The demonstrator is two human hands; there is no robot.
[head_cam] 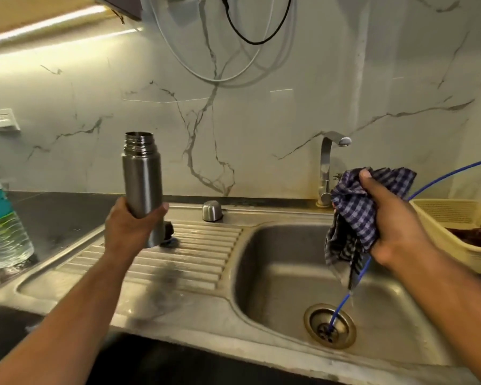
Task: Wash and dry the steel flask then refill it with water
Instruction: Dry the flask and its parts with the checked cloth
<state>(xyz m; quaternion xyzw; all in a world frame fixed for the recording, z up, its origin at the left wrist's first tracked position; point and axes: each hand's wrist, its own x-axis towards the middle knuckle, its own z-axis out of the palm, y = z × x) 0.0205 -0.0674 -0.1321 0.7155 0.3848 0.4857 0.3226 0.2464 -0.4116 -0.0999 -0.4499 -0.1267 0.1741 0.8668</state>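
Steel flask (142,173), uncapped, in left hand (125,229); checked cloth (353,212) in right hand (392,226).

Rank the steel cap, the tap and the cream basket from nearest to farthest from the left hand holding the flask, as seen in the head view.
1. Steel cap: on the sink ledge, just right of the left hand.
2. Tap: farther right, behind the basin.
3. Cream basket: far right, on the counter.
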